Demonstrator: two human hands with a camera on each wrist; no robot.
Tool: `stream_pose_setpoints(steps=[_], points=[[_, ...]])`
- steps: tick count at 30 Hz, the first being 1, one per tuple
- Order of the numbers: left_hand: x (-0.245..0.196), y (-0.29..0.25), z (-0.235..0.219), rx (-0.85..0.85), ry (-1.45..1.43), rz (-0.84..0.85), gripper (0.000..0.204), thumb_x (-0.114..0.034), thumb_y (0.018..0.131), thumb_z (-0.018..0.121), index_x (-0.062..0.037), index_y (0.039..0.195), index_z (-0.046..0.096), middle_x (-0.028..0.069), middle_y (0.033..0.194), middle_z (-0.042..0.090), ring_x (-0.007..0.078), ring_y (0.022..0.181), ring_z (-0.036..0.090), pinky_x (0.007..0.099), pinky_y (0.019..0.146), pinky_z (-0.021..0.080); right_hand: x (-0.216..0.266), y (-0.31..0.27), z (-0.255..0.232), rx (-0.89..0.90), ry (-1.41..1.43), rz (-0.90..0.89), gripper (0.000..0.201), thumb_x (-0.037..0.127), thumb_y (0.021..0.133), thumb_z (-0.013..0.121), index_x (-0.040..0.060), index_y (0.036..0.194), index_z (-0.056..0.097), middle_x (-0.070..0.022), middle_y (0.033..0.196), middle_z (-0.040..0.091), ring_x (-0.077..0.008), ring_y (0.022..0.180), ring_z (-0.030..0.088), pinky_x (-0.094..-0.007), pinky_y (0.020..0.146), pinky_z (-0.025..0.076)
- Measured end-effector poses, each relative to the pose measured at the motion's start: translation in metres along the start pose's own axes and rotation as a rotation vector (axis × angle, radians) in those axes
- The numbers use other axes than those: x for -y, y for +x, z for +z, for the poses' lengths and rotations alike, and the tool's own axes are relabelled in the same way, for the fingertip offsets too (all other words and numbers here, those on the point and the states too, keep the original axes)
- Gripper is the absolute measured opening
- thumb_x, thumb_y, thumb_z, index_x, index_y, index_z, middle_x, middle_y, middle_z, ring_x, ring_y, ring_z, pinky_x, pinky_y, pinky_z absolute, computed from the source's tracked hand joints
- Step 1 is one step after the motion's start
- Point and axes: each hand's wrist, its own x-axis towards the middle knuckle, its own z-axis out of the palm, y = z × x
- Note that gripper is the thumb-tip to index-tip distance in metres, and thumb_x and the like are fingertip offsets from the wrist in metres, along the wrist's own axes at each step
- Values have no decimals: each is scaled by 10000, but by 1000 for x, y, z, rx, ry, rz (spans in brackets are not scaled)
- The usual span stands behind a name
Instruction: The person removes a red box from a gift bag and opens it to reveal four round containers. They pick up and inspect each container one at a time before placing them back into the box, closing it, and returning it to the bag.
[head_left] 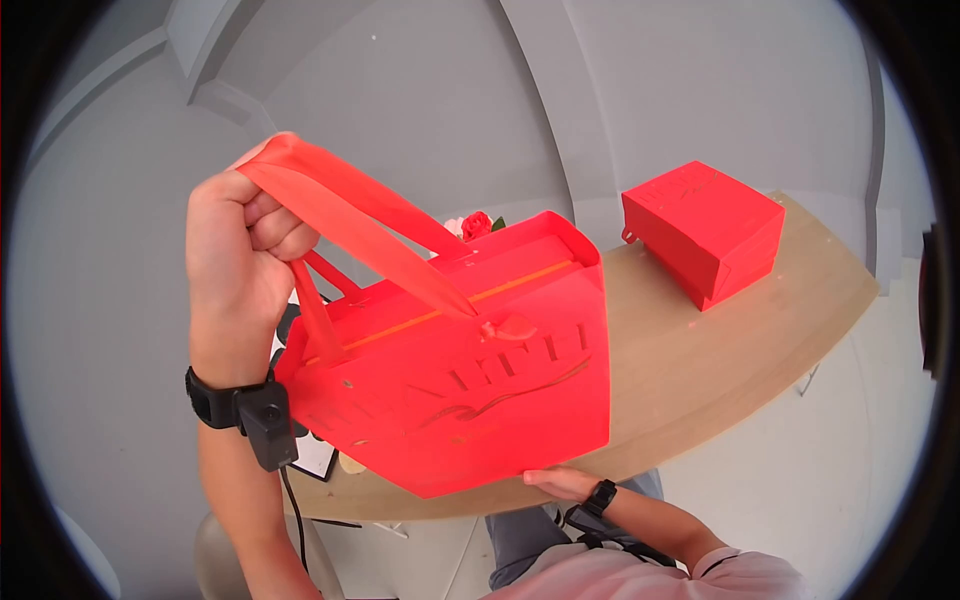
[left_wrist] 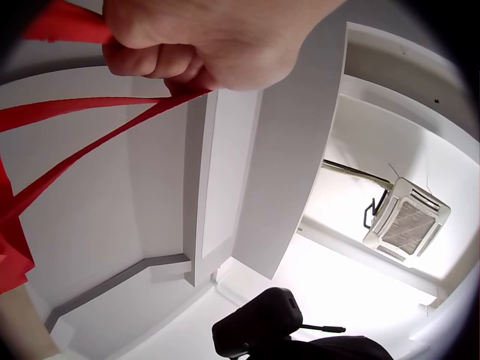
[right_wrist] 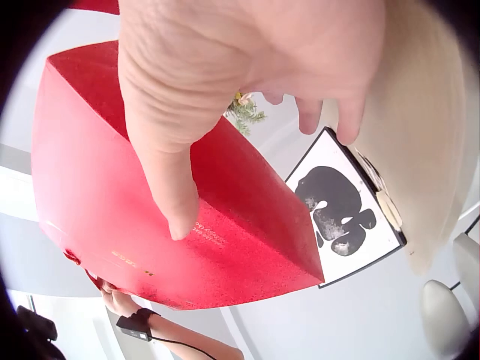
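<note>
A large red gift bag (head_left: pixel 470 420) hangs tilted above the table's near edge in the head view. My left hand (head_left: pixel 240 240) is raised at its left, fingers curled round the red ribbon handles (head_left: pixel 350 222); the left wrist view shows this fist (left_wrist: pixel 225 37) with the ribbon (left_wrist: pixel 67 22) passing through it. Low at the bag's bottom edge, my right hand (head_left: pixel 562 484) touches it. The right wrist view has the right hand (right_wrist: pixel 247 67) with its thumb straight against the red bag (right_wrist: pixel 82 172) and its other fingers extended, partly hidden.
Another red box-shaped bag (head_left: pixel 700 225) stands on the wooden table (head_left: pixel 660 390) at the right. Pink and red flowers (head_left: pixel 476 226) show behind the held bag. A black-framed picture (right_wrist: pixel 337 210) lies near the table edge. A pale chair (head_left: pixel 225 560) is at the lower left.
</note>
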Motion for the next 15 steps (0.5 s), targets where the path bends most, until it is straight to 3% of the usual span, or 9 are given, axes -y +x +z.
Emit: stream_pose_setpoints(steps=[3,5,6,7,8,9,10,12,15], points=[[-3,-5,1,32,21,-53,181,20,849,351,-82,735,449,-80,598,234,52,480,148,255,454,147,12,1,10,-51,-219,46,615,245,915,754,29,1433,501,-87,1414,548,-192,1281,518,-337,1103,408],[2,-2,-8,169,-49,-52,132,-6,894,384,-83,791,416,-75,617,256,53,479,158,246,444,164,30,-5,30,-75,-376,74,583,270,910,764,32,1396,545,-90,1385,569,-183,1226,552,-334,1071,435],[8,8,-26,257,-108,-22,146,-27,912,384,-102,793,423,-68,612,267,61,472,157,250,434,157,39,-9,43,-148,-560,-6,555,298,908,767,31,1356,576,-101,1353,590,-190,1210,568,-332,1060,442],[15,11,-31,257,-106,-19,146,-27,912,384,-102,793,423,-68,612,267,61,472,157,250,434,157,46,-12,56,-224,-742,-93,531,325,905,769,29,1316,607,-112,1321,611,-198,1194,583,-330,1049,450],[21,12,-33,177,-192,45,158,-39,918,379,-114,783,413,-62,608,275,65,468,156,252,425,150,49,-16,67,-223,-744,-98,531,325,905,769,29,1316,607,-112,1321,611,-198,1194,583,-330,1049,450],[26,14,-35,102,-280,109,171,-51,925,374,-125,774,404,-56,604,284,70,465,155,253,416,143,48,-19,74,-295,-834,-182,509,314,912,758,42,1307,589,-136,1317,605,-238,1209,582,-378,1068,441],[28,15,-44,155,-264,112,207,-81,945,382,-140,747,376,-54,578,278,78,450,147,256,400,131,48,-21,81,-377,-926,-261,488,304,918,747,55,1298,571,-160,1313,599,-278,1224,581,-427,1086,432],[33,22,-73,232,-329,110,185,-70,919,396,-137,749,372,-61,565,275,73,438,167,257,400,129,31,-11,76,-544,-928,-521,477,296,923,736,64,1297,552,-168,1312,594,-301,1237,571,-459,1092,423],[37,29,-100,401,-487,104,196,-40,893,403,-137,732,348,-67,547,249,69,423,164,261,397,116,-13,23,36,-732,-736,-1235,462,285,931,721,79,1294,523,-181,1311,587,-335,1256,556,-507,1100,409]])
